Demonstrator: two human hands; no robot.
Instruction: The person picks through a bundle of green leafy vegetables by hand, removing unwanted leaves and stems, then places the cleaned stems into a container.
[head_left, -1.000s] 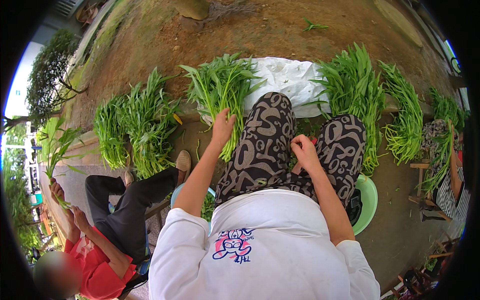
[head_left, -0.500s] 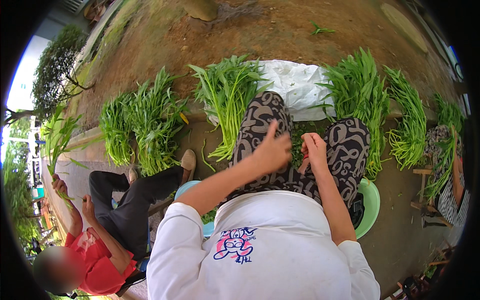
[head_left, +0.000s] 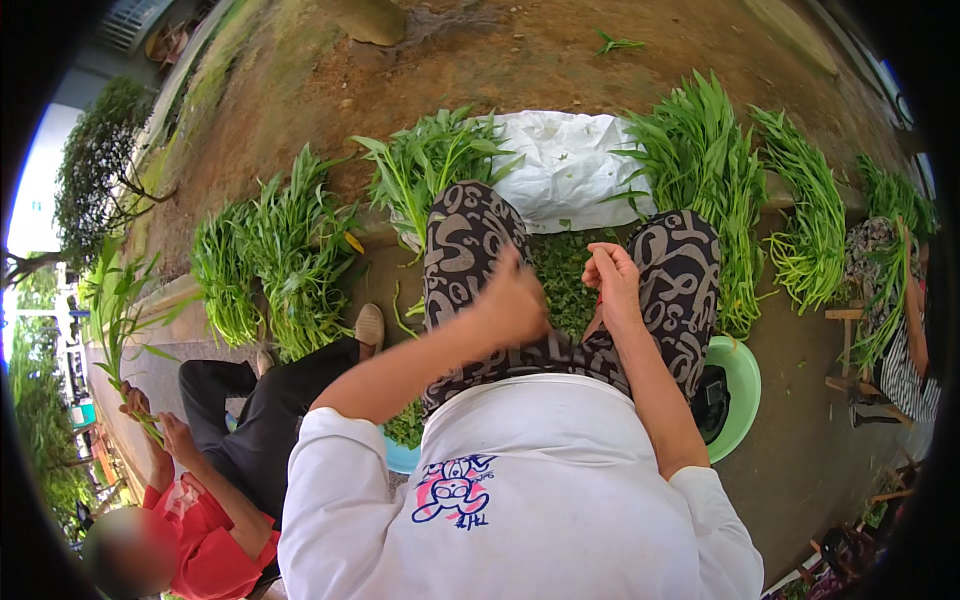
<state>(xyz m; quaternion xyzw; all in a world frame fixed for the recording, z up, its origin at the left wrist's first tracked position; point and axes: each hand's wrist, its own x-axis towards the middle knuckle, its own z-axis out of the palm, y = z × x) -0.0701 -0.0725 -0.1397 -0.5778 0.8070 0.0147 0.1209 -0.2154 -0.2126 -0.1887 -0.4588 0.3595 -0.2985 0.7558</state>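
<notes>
My left hand is over my left thigh, beside the gap between my knees. It is smeared by motion, and its fingers do not show clearly. Just inside my right knee, my right hand is closed, fingers pressed together. A small reddish-tan piece shows under it; what it grips is too small to make out. Between my legs lies a heap of short-cut green leaves. Beyond my left knee is a bundle of long-stemmed leafy greens, and a larger bundle of greens lies beyond my right knee.
A white plastic sheet is spread ahead. A green basin with a black object stands by my right hip; a light-blue basin is at my left. More greens lie left. A co-worker in a red shirt holds stems.
The view has shifted slightly. My knees have spread, uncovering more of the cut leaves. My left hand has moved a little apart from my right hand. The co-worker's hands have come closer together.
</notes>
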